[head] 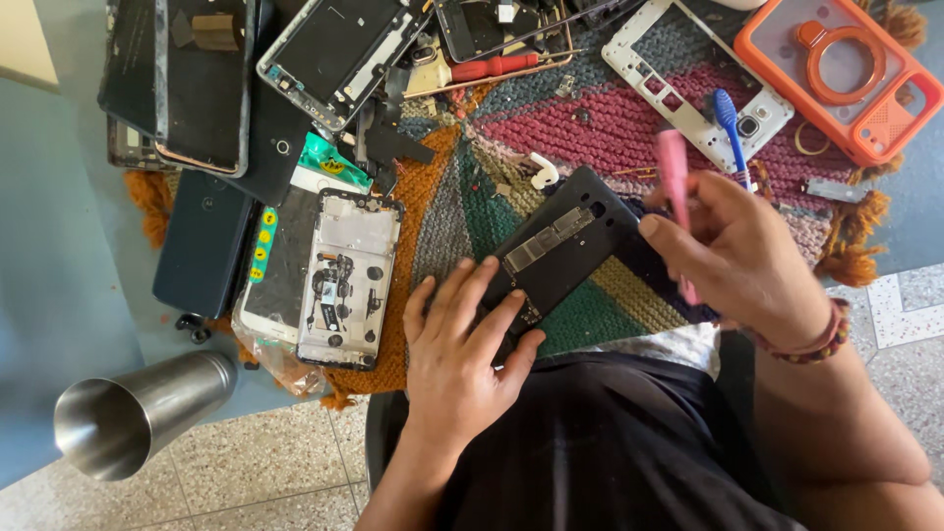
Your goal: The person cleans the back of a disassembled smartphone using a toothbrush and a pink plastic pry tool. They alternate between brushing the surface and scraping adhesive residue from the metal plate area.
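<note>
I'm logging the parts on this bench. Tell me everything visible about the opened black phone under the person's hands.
The opened black phone lies back-up and tilted diagonally on the multicoloured knitted mat. Its rear cover is off, showing a dark inner frame with silvery metal shields. The left hand presses flat on its lower end; the right hand, gripping a pink tool, touches its upper right edge.

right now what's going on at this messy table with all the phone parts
A person is working on an opened black phone lying on a knitted mat. The left hand presses flat on the phone's lower end, pinning it down. The right hand holds a pink tool just above the phone's upper edge. Around them lie other dismantled phones, a white phone frame, an orange case, a red-handled screwdriver and a steel tumbler.
</note>
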